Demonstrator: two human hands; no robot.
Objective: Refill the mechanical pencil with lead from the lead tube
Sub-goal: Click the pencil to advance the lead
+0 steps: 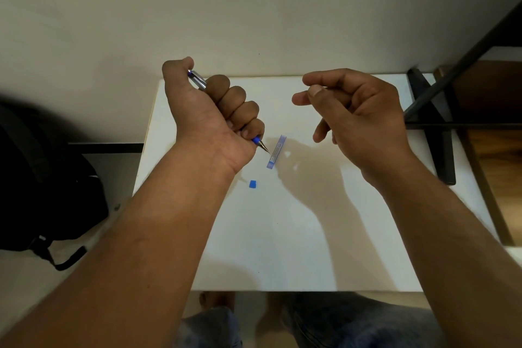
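Observation:
My left hand (217,116) is a closed fist around the mechanical pencil (197,80). Its silver clip end sticks out at the top by my thumb, and its blue grip and metal tip point down to the right, just above the table. The clear blue lead tube (276,151) lies flat on the white table (282,234) right beside the pencil tip. A small blue cap (253,184) lies loose nearer to me. My right hand (353,113) hovers to the right of the tube, thumb pinched against forefinger; whether a lead is between them is too fine to see.
A black backpack (42,178) sits on the floor to the left of the table. A black metal frame (440,110) stands at the table's right edge, with a wooden surface beyond it. My knees show below the near edge.

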